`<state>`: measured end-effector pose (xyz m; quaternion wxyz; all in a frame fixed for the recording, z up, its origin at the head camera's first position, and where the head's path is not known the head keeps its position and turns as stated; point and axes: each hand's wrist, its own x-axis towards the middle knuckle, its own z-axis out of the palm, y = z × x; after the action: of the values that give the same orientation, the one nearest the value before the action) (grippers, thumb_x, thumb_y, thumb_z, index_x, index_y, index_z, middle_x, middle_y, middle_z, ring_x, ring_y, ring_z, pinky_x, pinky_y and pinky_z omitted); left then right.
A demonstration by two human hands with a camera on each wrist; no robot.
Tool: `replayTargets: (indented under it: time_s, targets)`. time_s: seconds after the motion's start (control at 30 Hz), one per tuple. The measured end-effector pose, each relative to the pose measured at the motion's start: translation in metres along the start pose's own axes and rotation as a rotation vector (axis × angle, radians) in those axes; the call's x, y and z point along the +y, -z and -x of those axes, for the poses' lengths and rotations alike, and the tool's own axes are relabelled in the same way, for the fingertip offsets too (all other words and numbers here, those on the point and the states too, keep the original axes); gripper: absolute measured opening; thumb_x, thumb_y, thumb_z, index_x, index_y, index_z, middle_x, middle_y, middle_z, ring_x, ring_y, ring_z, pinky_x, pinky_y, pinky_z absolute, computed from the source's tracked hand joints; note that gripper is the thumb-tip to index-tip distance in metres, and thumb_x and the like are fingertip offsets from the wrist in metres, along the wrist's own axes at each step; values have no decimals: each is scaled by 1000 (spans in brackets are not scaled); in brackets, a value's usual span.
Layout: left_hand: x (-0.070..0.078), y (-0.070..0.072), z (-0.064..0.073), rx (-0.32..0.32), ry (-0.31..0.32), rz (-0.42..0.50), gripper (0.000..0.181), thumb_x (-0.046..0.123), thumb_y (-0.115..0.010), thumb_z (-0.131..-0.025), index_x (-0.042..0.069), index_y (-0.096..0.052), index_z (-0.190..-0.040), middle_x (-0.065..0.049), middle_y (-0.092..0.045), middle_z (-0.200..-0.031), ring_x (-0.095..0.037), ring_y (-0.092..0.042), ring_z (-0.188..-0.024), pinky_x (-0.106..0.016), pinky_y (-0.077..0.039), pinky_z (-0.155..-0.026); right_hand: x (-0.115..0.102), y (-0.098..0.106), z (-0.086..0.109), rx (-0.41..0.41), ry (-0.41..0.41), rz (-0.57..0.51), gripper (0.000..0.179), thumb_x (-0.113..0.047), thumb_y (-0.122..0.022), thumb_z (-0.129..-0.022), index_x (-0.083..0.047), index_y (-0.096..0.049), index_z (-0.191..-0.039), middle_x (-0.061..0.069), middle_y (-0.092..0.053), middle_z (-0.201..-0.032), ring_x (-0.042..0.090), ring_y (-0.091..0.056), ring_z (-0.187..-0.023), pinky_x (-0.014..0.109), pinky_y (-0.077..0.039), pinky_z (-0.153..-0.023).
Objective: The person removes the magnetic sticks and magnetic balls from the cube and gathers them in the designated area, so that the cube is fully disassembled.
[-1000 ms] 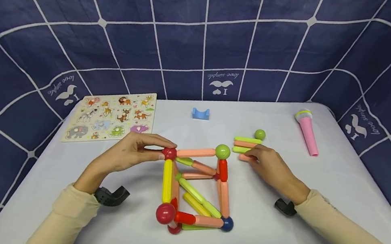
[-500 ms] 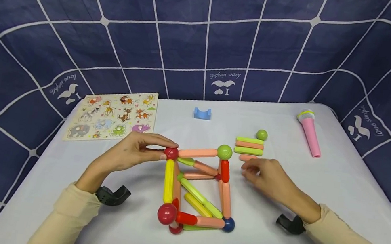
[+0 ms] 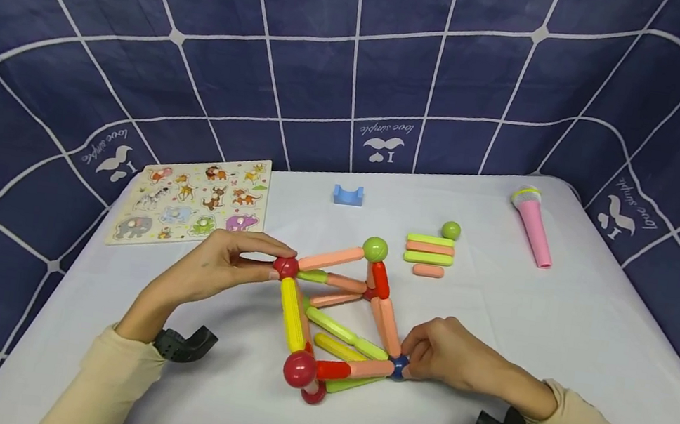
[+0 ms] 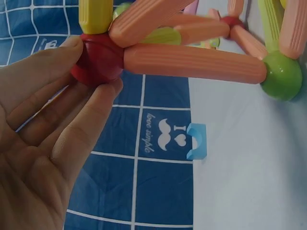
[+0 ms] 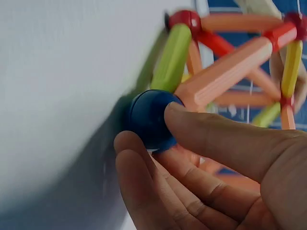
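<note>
A frame of magnetic sticks and balls stands on the table. My left hand [image 3: 213,260] pinches the upper red ball [image 3: 286,267] at its far left corner between thumb and fingers; a yellow stick [image 4: 96,14] and orange sticks join that ball in the left wrist view. At the frame's right corner, my right hand [image 3: 452,357] grips the blue ball [image 5: 151,117], which sits low by the tabletop. A green ball [image 3: 375,249] tops the far right corner. Nearest me is a large red ball [image 3: 299,369], with a red stick [image 3: 334,370] beside it.
Behind the right hand lie a short orange stick [image 3: 428,271], several longer sticks [image 3: 428,258] and a loose green ball [image 3: 451,230]. A pink toy microphone [image 3: 535,229] is at far right. An animal puzzle board [image 3: 191,201] lies back left, and a blue cradle-shaped block [image 3: 348,195] at the back.
My right hand has left the short orange stick, come nearer and taken hold of the blue ball. The frame has turned slightly counterclockwise. The left hand keeps its pinch on the red ball.
</note>
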<state>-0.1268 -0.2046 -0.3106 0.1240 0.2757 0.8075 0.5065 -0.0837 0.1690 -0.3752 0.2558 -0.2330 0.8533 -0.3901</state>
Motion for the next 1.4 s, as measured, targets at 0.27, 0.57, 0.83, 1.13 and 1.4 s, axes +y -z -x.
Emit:
replayTargets:
  time_s: [0.27,0.57,0.83,1.13,1.4]
  targets:
    - [10,-4,23,2,-11,-116,33,7,-77,-85,17,-74,-116,3,-69,-115,-17,-63,-107,-32,-58,-80,14,28,-20,124,-58,10,14,-4,-78,-81,-4,-75,-95,-2,-69,-74,13,-64,-68,25,-54,-61]
    - [30,-19,37,-27,-185,-213,22,11,-84,-78,17,-78,-99,8,-70,-99,-13,-66,-88,-29,-58,-71,13,34,-46,250,-33,41,14,-2,-75,-83,0,-76,-97,0,-72,-80,14,-63,-71,25,-53,-60]
    - [45,-39,43,-94,-252,-250,17,17,-84,-79,19,-74,-93,10,-68,-93,-6,-63,-82,-26,-58,-71,9,31,-70,282,48,74,15,0,-76,-83,0,-76,-98,3,-73,-84,14,-61,-72,25,-51,-61]
    - [60,-48,45,-109,-114,-396,21,29,-85,-78,24,-68,-91,18,-60,-90,-1,-54,-74,-20,-50,-57,-3,34,-52,343,56,191,17,-2,-73,-86,1,-76,-103,7,-74,-94,16,-68,-83,28,-58,-70]
    - [74,-69,28,-55,-118,-665,59,72,-65,-77,22,-69,-108,16,-57,-106,-1,-52,-87,-24,-51,-77,-45,34,9,311,81,195,25,-8,-75,-87,-1,-74,-110,2,-74,-94,7,-67,-77,20,-56,-63]
